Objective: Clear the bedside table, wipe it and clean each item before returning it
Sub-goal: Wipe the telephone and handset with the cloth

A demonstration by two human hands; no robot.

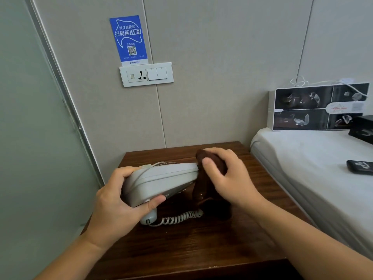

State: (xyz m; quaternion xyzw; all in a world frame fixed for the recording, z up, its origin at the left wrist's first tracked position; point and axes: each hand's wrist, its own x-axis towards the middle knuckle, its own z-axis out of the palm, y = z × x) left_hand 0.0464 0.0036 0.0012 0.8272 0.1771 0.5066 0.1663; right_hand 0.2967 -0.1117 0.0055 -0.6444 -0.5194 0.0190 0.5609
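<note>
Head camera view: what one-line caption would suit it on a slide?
Left hand tilts a grey desk phone above the wooden bedside table while the right hand wipes its end with a brown cloth.

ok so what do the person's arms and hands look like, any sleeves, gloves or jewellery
Both hands are bare: the left hand and the right hand wear no gloves, and no rings show on the visible fingers. Both forearms are uncovered right down to the picture's lower edge, with no sleeve, watch or bracelet in view. The fingernails look short and unpainted. No markings or cables on either arm.
</note>
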